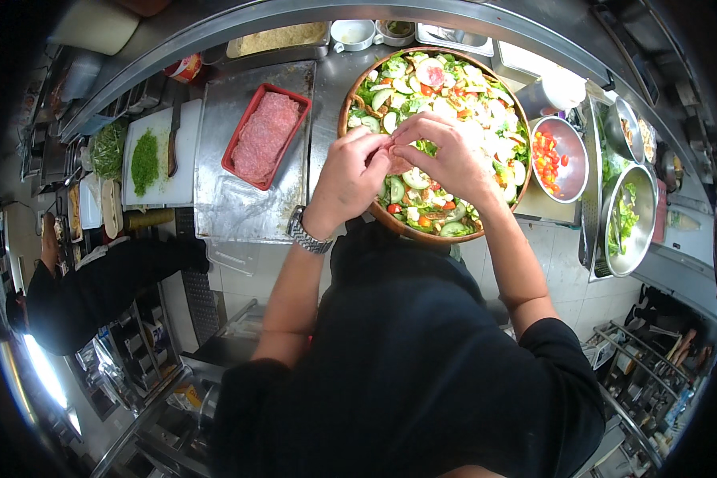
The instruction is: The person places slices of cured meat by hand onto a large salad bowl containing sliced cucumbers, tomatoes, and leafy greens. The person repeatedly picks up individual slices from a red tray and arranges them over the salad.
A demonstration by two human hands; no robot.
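At left, the red tray (244, 176) holds pink meat (267, 135). The left hand (345, 182) and the right hand (448, 156) together pinch one slice (397, 165) between their fingertips, above the left part of the salad (486, 115) in the wooden bowl (424, 236).

Pretty bright in the upper middle, almost blown out on the right half of the salad (476, 151) and the white container (564, 92) beside it, tbh. Way murkier toward the sides, apart from harsh glare from a light strip (45, 370) at lower left. Classic fisheye bend with black corners, kinda mushy detail near the rim, and barely any shading on the black shirt (430, 358).
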